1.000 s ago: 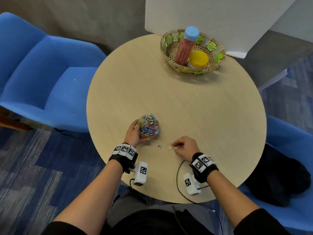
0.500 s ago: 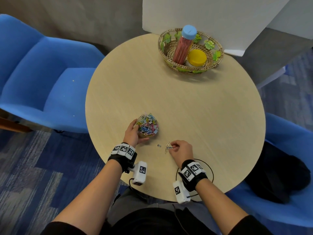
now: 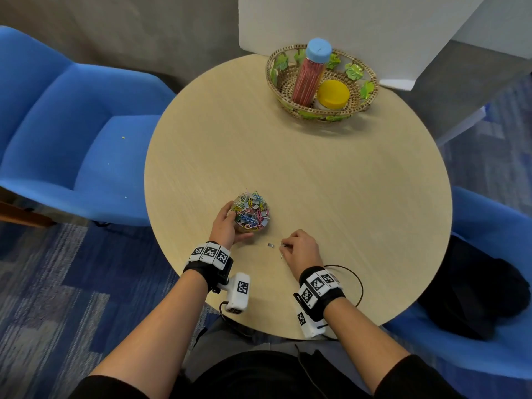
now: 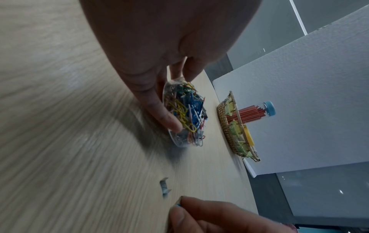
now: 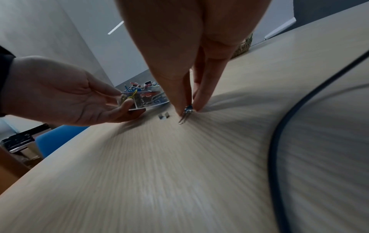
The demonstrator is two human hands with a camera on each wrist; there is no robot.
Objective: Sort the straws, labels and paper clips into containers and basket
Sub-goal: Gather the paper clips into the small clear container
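A clear round container [image 3: 251,212] heaped with coloured paper clips stands on the round table near me. My left hand [image 3: 227,226] holds its side, thumb and fingers curled round the wall [image 4: 173,126]. My right hand [image 3: 299,247] pinches a small clip [image 5: 186,113] between thumb and fingertip, its wire ends touching the tabletop. One small grey clip [image 3: 271,245] lies loose between the hands [image 5: 163,117]. At the far edge a woven basket [image 3: 365,106] holds a blue-capped tube of red straws [image 3: 309,73] and a yellow-lidded jar [image 3: 333,94].
Blue armchairs [image 3: 72,139] stand to the left and right of the table. A white board [image 3: 345,21] rises behind the basket. A black cable [image 3: 355,283] loops on the table by my right wrist. Bare wood [image 3: 316,168] lies between container and basket.
My right hand slid left and toward me along the table, dragging its pinched clip closer to the loose grey clip. The left hand stayed on the container.
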